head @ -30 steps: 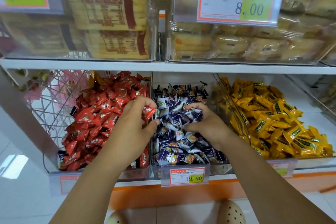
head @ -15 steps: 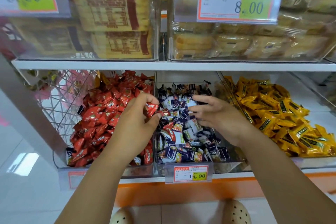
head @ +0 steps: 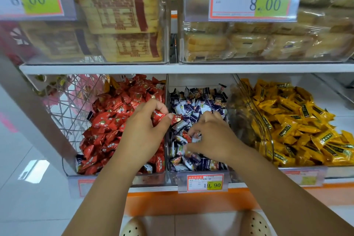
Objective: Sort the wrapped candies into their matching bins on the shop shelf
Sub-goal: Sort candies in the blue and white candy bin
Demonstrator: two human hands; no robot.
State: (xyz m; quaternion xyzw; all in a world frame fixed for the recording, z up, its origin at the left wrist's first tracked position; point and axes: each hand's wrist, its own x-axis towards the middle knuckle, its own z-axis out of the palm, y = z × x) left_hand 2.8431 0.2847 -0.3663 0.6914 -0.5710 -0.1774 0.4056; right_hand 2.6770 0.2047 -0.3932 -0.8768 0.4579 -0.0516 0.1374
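I'd call this mid-sort, nowhere near finished. On my feed the left hand (head: 145,134) has a red candy (head: 158,116) pinched between thumb and fingers, right above the divider between the red bin (head: 115,179) and the middle bin (head: 173,175). The right hand (head: 210,140) is down in the blue-and-white candies (head: 199,101) with its fingers curled into the pile. I can't tell if it's actually got hold of anything, since the fingertips are buried.

There are red strays (head: 193,156) sitting in the middle bin, and a few dark wrappers (head: 79,159) along the front of the red one, so there's plenty left. The yellow candies (head: 298,120) look unmixed from here.

Both arms cover the bin fronts, the left price label is blurred, and whatever's deeper in the piles is anyone's guess.
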